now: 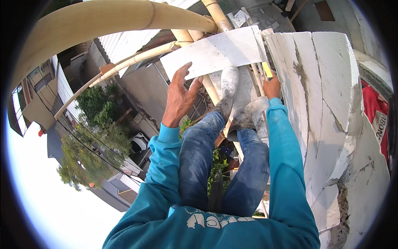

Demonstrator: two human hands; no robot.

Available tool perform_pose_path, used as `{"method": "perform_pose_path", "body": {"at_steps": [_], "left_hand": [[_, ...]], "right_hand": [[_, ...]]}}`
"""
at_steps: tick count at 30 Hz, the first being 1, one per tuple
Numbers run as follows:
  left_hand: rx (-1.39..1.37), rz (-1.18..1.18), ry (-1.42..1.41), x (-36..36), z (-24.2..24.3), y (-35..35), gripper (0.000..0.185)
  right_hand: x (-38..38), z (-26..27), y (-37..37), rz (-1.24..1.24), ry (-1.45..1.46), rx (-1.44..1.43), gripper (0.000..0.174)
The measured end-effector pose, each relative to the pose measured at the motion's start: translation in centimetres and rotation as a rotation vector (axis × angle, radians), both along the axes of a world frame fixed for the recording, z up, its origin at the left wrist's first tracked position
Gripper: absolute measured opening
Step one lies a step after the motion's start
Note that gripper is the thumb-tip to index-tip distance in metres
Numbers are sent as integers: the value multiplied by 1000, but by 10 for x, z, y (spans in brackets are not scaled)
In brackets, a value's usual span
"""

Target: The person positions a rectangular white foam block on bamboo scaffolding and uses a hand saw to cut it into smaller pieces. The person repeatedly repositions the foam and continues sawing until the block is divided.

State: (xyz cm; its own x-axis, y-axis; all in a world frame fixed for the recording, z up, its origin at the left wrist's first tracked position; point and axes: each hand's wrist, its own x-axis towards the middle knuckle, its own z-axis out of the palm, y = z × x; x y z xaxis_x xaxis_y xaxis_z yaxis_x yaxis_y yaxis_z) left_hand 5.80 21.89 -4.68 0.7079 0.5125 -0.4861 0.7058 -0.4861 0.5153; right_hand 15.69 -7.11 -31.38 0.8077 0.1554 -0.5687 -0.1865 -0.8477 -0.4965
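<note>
A long white lightweight concrete block (214, 51) lies across the bamboo scaffold ahead of my boots, one end close to the block wall. My left hand (183, 93) is held over the block's near left corner, thumb and fingers apart, with nothing in it. In my right hand (272, 86), beside the wall, is a tool's yellow handle (267, 70); the tool's kind cannot be told. A narrow pale strip runs along the block's right end, just above the handle.
The white block wall (311, 93) rises close at my right. Thick bamboo poles (102, 18) cross ahead and at my left. My dusty boots (229, 84) stand on a narrow board high above ground. Below at left are trees (93, 143) and roofs.
</note>
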Motion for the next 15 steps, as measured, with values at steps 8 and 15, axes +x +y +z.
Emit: {"method": "perform_pose_path", "body": {"at_steps": [8, 15], "left_hand": [[105, -258, 299, -44, -214, -8, 109], [198, -429, 284, -21, -323, -32, 111]], "right_hand": [[4, 8, -8, 88, -88, 124, 46], [8, 28, 2, 96, -90, 186, 43]]}}
